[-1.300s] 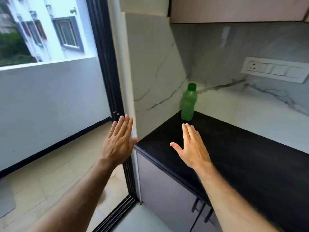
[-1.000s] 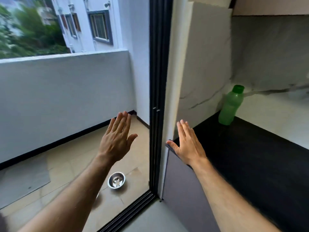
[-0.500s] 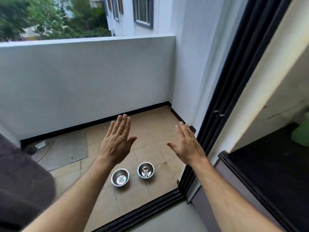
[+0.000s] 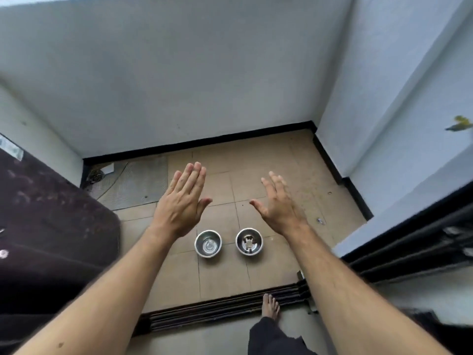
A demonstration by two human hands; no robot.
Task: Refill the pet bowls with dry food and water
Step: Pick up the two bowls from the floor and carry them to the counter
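Both hands, left hand (image 4: 180, 204) and right hand (image 4: 277, 204), hang wide, holding nothing. Two steel bowls (image 4: 207, 243) sit at six o'clock; better step close and crouch first.

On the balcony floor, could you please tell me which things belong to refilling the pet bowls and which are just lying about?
Belongs to the job:
- left bowl, steel, nothing clearly in it
- right bowl, steel, small leftover at the bottom
- left hand and right hand, both open and empty

Just lying about:
- grey mat
- dark bin at the left
- door track
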